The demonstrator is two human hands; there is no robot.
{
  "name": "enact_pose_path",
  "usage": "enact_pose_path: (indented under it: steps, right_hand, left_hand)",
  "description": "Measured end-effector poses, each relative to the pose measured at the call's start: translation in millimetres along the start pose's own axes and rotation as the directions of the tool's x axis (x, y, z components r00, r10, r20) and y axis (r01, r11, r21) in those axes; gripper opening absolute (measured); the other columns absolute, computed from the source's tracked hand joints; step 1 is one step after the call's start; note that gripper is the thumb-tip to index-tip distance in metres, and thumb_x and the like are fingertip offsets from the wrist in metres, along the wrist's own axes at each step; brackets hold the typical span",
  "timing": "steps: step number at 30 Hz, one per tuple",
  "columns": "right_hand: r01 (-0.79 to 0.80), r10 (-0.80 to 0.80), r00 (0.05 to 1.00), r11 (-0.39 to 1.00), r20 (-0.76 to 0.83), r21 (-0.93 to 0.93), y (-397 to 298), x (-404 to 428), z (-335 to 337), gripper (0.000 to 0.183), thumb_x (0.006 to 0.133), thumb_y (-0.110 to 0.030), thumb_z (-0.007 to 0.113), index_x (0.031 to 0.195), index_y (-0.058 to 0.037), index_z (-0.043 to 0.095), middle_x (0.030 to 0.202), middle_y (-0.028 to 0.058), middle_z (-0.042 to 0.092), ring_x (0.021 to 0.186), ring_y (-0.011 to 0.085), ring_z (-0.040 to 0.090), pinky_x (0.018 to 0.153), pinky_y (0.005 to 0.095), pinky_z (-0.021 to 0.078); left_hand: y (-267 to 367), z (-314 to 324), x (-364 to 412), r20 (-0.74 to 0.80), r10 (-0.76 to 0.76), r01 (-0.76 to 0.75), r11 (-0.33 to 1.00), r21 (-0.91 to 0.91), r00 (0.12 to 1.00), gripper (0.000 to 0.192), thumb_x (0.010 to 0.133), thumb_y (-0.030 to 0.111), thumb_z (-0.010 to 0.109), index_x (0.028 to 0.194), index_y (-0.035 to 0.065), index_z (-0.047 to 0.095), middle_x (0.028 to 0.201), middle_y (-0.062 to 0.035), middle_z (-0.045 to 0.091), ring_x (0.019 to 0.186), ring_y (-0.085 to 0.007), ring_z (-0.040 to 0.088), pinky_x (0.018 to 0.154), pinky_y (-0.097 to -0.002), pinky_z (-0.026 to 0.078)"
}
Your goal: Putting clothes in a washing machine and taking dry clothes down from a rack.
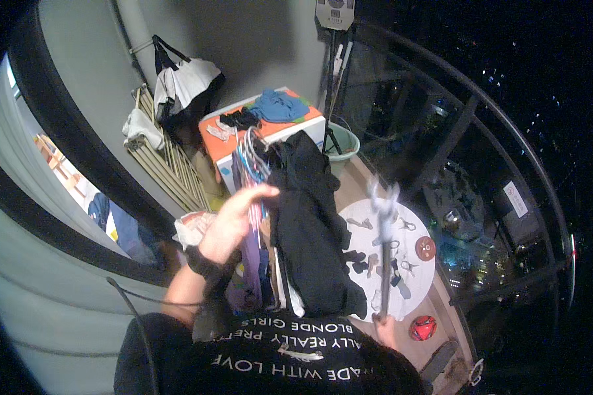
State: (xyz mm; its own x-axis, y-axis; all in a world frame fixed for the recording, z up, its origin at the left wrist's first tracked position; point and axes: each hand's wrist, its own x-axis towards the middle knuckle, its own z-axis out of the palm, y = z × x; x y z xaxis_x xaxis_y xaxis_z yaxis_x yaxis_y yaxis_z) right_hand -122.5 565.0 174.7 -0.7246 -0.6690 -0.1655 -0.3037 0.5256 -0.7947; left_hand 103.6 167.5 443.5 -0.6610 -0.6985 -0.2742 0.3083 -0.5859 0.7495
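My left hand (239, 210) is at the hooks of a bunch of clothes hangers (253, 158), its thumb reaching over a black garment (306, 227). Several more garments, purple, dark blue, tan and white, hang packed beside the black one. My right hand (386, 330) is closed round the lower end of a long pole (385, 271) with a blurred, pale forked head. Behind the pole is a round white table (417, 296) bearing socks, clips and a round brown object (425, 248).
An orange-topped white cabinet (281, 129) holds a blue cloth (279, 106). Folded rack poles (165, 173) and a white and black bag (185, 86) are at the wall. A green basin (346, 143), red ball (422, 328) and skateboard (440, 358) stand near the glass.
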Motion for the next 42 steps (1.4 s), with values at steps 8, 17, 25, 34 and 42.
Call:
enact_pose_path:
  steps: [8,17,25,34,42]
  right_hand:
    - [0.109,-0.562,0.754,0.617,0.339,0.779,-240.2,66.2,-58.7,0.038,0.063,-0.011,0.07,0.093,-0.0004,0.049,0.073,0.0067,0.058,0.074,0.0148,0.056,0.065,0.0309,0.0452]
    - [0.345,-0.718,0.695,0.369,0.029,0.863,-308.5,76.6,-36.0,0.027,0.067,-0.018,0.065,0.079,-0.002,0.047,0.068,0.0062,0.054,0.06,0.0143,0.054,0.05,0.0262,0.0431]
    - [0.449,-0.606,0.796,0.59,0.001,0.671,-314.9,133.0,4.2,0.033,0.085,-0.04,0.041,0.073,-0.0092,0.039,0.046,-0.0004,0.039,0.033,0.0083,0.036,0.029,0.0213,0.0278]
    - [0.544,-0.847,0.531,0.33,-0.013,0.772,-620.5,239.1,-91.7,0.039,0.084,-0.049,0.035,0.074,-0.0123,0.041,0.049,-0.0043,0.04,0.034,0.0058,0.034,0.03,0.0189,0.0272]
    - [0.529,-0.827,0.56,0.316,-0.044,0.788,-726.9,293.1,-90.5,0.044,0.084,-0.05,0.033,0.08,-0.0071,0.04,0.049,-0.0031,0.038,0.036,0.005,0.034,0.032,0.0199,0.0289]
  left_hand:
    - [-15.7,-35.6,-53.8,-0.124,0.091,-0.093,0.996,-0.007,0.988,0.011,0.071,0.005,0.057,0.082,0.0058,0.058,0.075,-0.0037,0.059,0.06,-0.0082,0.052,0.051,-0.0193,0.039]
    - [-0.5,-40.4,-50.0,-0.15,0.072,-0.084,0.994,-0.073,0.986,0.006,0.067,0.003,0.06,0.072,0.0028,0.057,0.07,-0.0067,0.059,0.064,-0.0156,0.057,0.063,-0.025,0.046]
    - [-5.0,-60.5,-50.8,-0.184,-0.018,0.0,0.995,-0.097,0.983,0.016,0.066,0.004,0.061,0.08,0.0014,0.055,0.073,-0.0093,0.059,0.066,-0.0218,0.058,0.062,-0.033,0.048]
    - [-9.1,-39.6,-84.3,-0.463,0.214,-0.227,0.973,0.029,0.86,0.015,0.068,0.012,0.061,0.056,0.0077,0.054,0.04,-0.0015,0.046,0.032,-0.0132,0.042,0.032,-0.0222,0.033]
    - [-1.0,-63.9,-71.1,-0.392,0.052,-0.13,0.976,-0.175,0.919,0.011,0.067,0.009,0.06,0.074,0.0029,0.056,0.063,-0.0065,0.058,0.049,-0.0193,0.054,0.048,-0.0273,0.046]
